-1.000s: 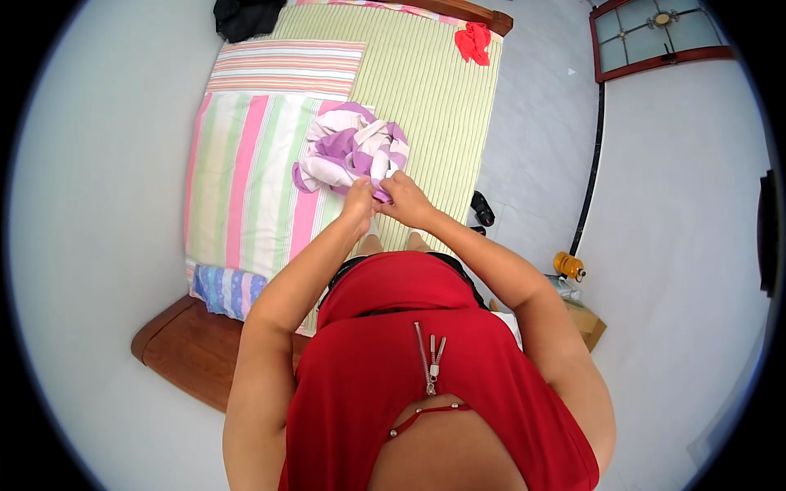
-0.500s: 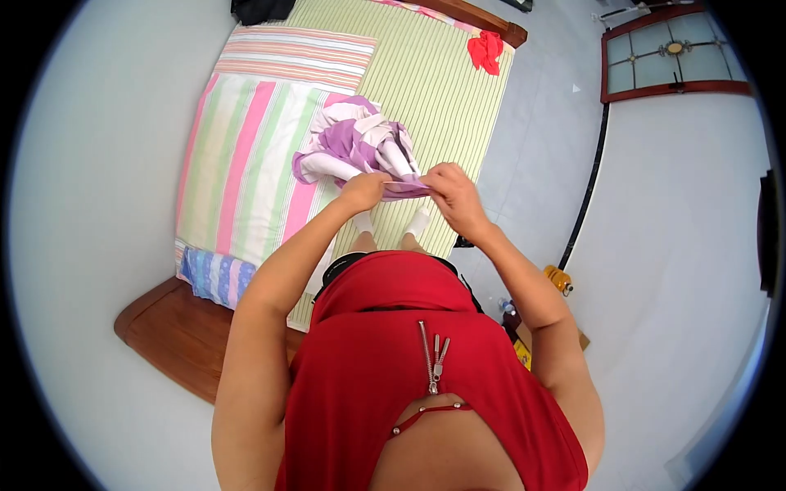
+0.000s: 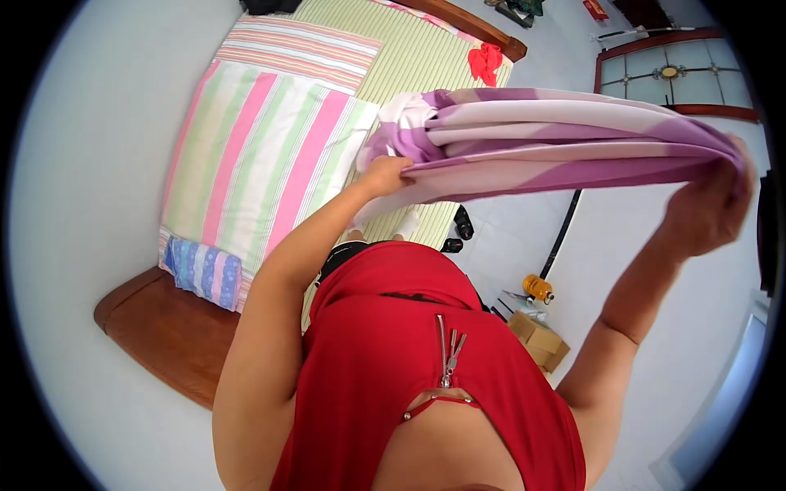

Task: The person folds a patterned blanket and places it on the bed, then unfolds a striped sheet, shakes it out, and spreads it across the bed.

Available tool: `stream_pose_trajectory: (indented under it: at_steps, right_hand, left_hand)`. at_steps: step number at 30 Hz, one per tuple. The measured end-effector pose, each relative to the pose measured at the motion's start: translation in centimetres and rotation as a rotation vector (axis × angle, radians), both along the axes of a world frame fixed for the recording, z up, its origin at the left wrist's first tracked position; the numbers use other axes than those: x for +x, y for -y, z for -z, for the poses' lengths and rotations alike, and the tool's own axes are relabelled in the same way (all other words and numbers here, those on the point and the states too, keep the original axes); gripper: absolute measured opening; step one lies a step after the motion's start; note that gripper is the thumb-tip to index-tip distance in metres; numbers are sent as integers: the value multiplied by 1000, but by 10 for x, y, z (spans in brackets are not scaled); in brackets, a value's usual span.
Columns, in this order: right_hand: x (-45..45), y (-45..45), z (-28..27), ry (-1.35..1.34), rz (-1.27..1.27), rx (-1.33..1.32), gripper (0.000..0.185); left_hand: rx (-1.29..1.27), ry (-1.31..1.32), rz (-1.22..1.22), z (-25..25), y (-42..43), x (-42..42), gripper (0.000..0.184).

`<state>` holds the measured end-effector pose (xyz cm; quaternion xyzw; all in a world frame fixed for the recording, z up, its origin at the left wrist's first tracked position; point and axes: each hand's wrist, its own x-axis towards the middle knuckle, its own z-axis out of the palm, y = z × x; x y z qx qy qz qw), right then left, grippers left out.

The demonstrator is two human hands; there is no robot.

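Observation:
A purple-and-white sheet [image 3: 557, 135] stretches sideways in long folds between my two hands, above the right side of the bed and the floor beyond. My left hand [image 3: 383, 177] pinches its near edge close to a bunched part. Far out to the right, my right hand [image 3: 711, 204] is closed round the other end, raised and slightly blurred. Below the sheet lies a pink, green and white striped cover [image 3: 262, 147], spread over the left of the bed. My feet in white socks are partly hidden under the sheet.
The bed has a striped green mat [image 3: 393, 53], a red cloth [image 3: 485, 62] at its far corner and a blue patterned pillow [image 3: 201, 272] by the wooden headboard [image 3: 176, 335]. Dark shoes [image 3: 464, 222], a yellow bottle [image 3: 538, 287] and a cardboard box [image 3: 536, 337] are on the right.
My right hand has swung far out to the right, drawing the bunched sheet up off the bed into a long span. My left hand keeps its hold, slightly higher in view.

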<state>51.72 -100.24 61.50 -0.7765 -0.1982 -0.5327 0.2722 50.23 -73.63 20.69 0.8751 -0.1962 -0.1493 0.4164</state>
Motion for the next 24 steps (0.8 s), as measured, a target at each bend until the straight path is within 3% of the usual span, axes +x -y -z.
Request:
stream_pose_trajectory:
  at_steps: [2,3,4,7,10,13,14,16,18,20,23,24]
  right_hand:
    - [5,13,-32,6,102,80,14]
    - [6,1,-51,39,108,47,15]
    - [7,-11,-70,72,114,15,21]
    - [33,13,-101,142,145,-203,20]
    - [55,47,-129,61,112,2,20]
    - [69,96,-154,100,110,24,18]
    - [56,80,-157,57,82,139,17]
    - [47,62,-165,133,117,103,17]
    - [49,63,-182,249,135,0,22]
    - [44,81,-202,222,98,37,25]
    - [38,107,-229,276,145,22,22]
    - [32,117,-239,273,174,1,21]
  left_hand:
    - [-43,-47,105,20,7,-4,26]
    - [-64,-70,160,6,14,-7,26]
    - [79,-171,232,-6,21,-4,25]
    - [-359,-237,359,-17,39,-2,28]
    - [-423,-145,540,-51,57,7,30]
    - [-581,128,571,-42,88,-8,33]
    - [-579,1,600,-48,95,-15,36]
    - [-573,-267,660,-64,114,-23,43]
    - [-404,-331,649,-60,125,-26,49]
    - [-373,-294,620,-41,137,-28,54]
    - [-353,-322,777,-34,127,-12,48]
    - [-219,-208,832,-21,127,-8,41]
